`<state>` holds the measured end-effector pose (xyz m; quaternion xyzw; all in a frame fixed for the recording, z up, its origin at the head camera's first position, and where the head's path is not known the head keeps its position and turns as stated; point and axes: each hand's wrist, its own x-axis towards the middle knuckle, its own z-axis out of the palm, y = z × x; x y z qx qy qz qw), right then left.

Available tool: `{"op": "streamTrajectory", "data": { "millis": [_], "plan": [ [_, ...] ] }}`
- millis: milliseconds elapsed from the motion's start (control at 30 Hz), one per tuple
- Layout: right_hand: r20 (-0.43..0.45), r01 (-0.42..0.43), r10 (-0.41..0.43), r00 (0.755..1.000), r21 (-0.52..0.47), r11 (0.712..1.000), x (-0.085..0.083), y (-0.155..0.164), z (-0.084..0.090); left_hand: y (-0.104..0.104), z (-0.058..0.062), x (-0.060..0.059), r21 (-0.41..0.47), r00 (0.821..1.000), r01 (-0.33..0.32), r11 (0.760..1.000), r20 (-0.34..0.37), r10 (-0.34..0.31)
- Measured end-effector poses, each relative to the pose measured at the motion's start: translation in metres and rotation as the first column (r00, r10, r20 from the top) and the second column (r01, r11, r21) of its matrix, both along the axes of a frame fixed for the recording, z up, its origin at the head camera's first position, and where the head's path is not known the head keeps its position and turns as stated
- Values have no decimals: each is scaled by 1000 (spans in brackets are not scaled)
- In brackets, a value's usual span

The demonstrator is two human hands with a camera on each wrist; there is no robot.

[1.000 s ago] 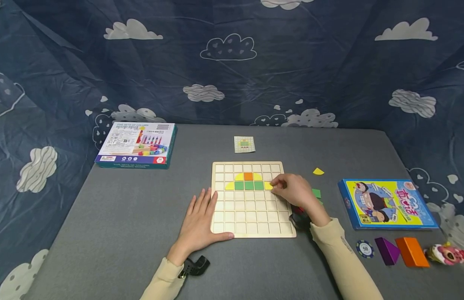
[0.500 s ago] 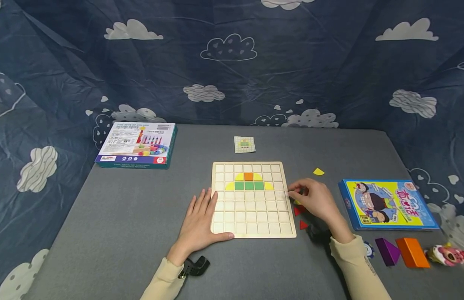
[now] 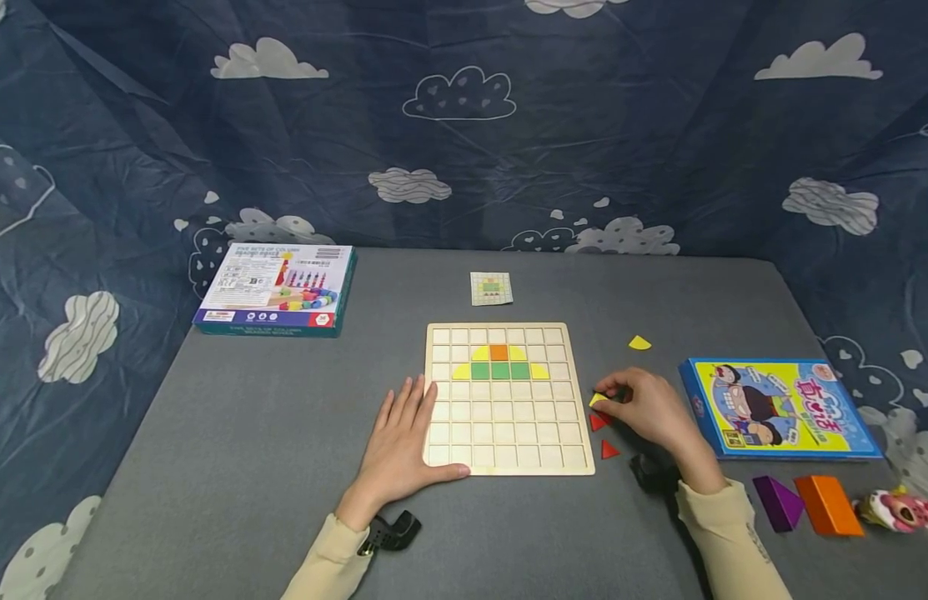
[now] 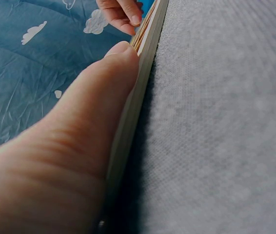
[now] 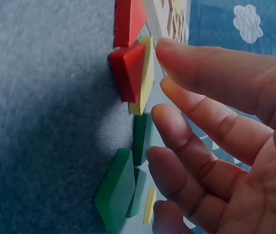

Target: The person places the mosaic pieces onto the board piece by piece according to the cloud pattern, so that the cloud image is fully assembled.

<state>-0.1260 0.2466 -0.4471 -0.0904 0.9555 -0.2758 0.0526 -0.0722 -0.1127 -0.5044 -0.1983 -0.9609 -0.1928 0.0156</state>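
A wooden grid board lies mid-table, carrying an orange square over a green row with yellow corner pieces. My left hand lies flat on the board's lower left corner, and its thumb presses the board's edge. My right hand is just right of the board with its fingers spread and nearly straight. Its fingertips are at a loose yellow piece that leans on a red triangle. Green pieces lie under the palm.
Two red triangles and a yellow piece lie right of the board. A pattern card sits behind it. There is a toy box at far left and a blue-yellow box at right. Purple and orange blocks lie near the front right.
My right hand left a yellow piece at the right end of the green row. It then moved right and down off the board to the loose pieces. The left hand stayed put.
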Motion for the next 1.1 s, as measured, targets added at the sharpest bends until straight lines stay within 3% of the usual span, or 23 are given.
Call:
{"op": "streamTrajectory", "data": {
  "millis": [567,1100],
  "plan": [
    [8,49,-50,999,44,998,3,0,-3,0,0,0,-13,1000,4,1000,-4,-4],
    [-21,88,-89,996,-11,996,7,-10,-5,1,1,0,-6,1000,2,1000,-8,-2]
  ]
}}
